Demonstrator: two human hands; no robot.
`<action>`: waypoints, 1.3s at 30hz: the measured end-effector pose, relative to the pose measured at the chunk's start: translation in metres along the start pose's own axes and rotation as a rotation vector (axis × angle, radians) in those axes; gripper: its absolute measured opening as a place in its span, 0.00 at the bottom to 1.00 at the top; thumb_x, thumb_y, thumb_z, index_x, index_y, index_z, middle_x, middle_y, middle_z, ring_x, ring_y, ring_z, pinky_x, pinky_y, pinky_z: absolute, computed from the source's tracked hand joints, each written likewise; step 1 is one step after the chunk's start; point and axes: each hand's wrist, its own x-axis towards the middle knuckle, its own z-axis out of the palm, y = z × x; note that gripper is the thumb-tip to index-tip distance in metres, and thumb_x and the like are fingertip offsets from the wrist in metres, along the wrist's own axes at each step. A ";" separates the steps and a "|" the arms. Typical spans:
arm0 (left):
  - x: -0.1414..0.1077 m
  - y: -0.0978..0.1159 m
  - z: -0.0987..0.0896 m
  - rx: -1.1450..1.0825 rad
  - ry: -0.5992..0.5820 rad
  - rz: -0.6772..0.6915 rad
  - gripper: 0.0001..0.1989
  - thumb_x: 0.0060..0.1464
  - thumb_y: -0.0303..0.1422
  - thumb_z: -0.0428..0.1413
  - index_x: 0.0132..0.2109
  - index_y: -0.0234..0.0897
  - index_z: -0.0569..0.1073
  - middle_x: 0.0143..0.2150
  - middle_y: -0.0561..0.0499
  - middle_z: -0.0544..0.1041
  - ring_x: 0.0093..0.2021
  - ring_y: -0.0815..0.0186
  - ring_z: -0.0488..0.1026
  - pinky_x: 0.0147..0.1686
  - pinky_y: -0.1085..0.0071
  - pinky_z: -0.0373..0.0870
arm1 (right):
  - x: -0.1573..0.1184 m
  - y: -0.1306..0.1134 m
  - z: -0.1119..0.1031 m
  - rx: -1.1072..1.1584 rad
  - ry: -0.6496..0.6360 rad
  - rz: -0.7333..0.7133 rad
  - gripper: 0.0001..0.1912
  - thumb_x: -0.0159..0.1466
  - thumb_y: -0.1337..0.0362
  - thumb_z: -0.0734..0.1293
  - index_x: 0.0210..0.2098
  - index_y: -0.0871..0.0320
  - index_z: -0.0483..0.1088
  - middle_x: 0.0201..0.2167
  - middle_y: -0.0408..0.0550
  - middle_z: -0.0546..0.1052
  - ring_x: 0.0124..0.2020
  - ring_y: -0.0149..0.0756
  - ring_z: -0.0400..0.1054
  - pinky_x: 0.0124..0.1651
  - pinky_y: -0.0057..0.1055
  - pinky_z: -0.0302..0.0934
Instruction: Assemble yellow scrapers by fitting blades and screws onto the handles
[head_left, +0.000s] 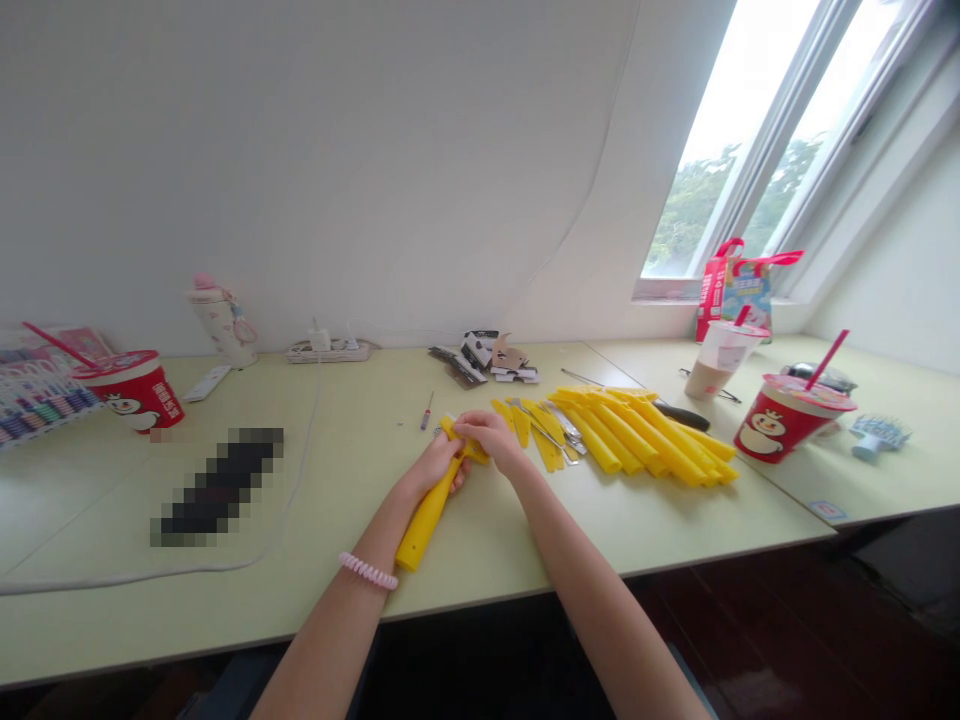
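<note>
A yellow plastic handle (424,530) lies slanted over the table's front part, its thick end toward me. My left hand (433,468) is wrapped round its upper part. My right hand (489,438) is closed at the handle's head, fingers pressed on it; what lies under the fingertips is hidden. A small screwdriver (427,413) rests just beyond my left hand. To the right of my hands are flat yellow pieces (546,455) and silvery metal strips (570,428), beside a pile of similar yellow handles (656,440).
Torn black-and-white packaging (480,355) lies by the wall near a power strip (330,350). Red cups (784,420) stand on both sides. A blurred dark object (221,490) and a white cable (289,500) are at left. A hairbrush (877,437) lies far right.
</note>
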 end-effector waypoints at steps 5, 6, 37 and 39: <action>0.002 -0.003 0.000 0.030 -0.011 -0.018 0.15 0.54 0.40 0.46 0.46 0.38 0.57 0.18 0.57 0.65 0.11 0.74 0.60 0.11 0.80 0.53 | -0.003 0.003 0.002 -0.014 0.020 0.010 0.08 0.49 0.61 0.66 0.27 0.58 0.72 0.22 0.43 0.71 0.25 0.29 0.63 0.27 0.24 0.55; 0.002 -0.004 0.000 0.037 -0.011 -0.019 0.15 0.54 0.39 0.45 0.46 0.37 0.58 0.18 0.57 0.65 0.10 0.73 0.60 0.11 0.80 0.53 | -0.003 0.004 0.002 -0.005 0.027 0.009 0.08 0.49 0.62 0.66 0.27 0.58 0.72 0.23 0.43 0.72 0.26 0.29 0.64 0.28 0.24 0.55; 0.000 -0.007 0.000 0.094 -0.090 0.011 0.19 0.54 0.41 0.46 0.50 0.37 0.54 0.19 0.59 0.65 0.11 0.73 0.61 0.11 0.79 0.55 | -0.001 0.003 -0.005 0.044 -0.048 0.044 0.04 0.47 0.66 0.65 0.24 0.58 0.65 0.21 0.38 0.65 0.23 0.25 0.58 0.24 0.23 0.49; 0.001 -0.009 -0.001 0.090 -0.082 0.020 0.20 0.54 0.42 0.46 0.50 0.37 0.55 0.19 0.58 0.66 0.11 0.73 0.61 0.11 0.79 0.55 | -0.002 0.003 -0.003 -0.066 0.002 -0.006 0.02 0.48 0.66 0.63 0.23 0.58 0.65 0.21 0.39 0.66 0.24 0.26 0.59 0.25 0.24 0.51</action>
